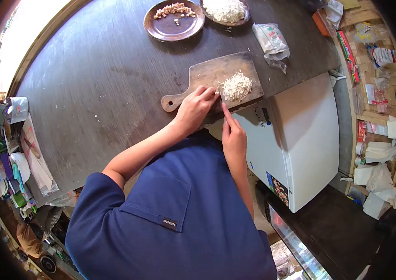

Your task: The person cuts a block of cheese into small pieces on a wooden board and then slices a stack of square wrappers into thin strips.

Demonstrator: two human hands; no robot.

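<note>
On the dark table lies a wooden cutting board (202, 72) with a round hole in its handle. A heap of pale chopped pieces (237, 87) rests on the board's right part. My left hand (195, 108) is on the board, its fingers bent and pressed together over a small pale piece, left of the heap. My right hand (233, 136), at the board's near edge, is closed round a knife, mostly hidden by the fingers, with its reddish handle (226, 111) partly showing. The blade is close to my left fingertips.
Beyond the board stand a brown plate (174, 35) with light brown pieces and a bowl (226, 10) of pale shreds. A plastic packet (271, 41) lies right of them. A white freezer (310, 140) adjoins the table. Bags hang on the right wall (375, 88).
</note>
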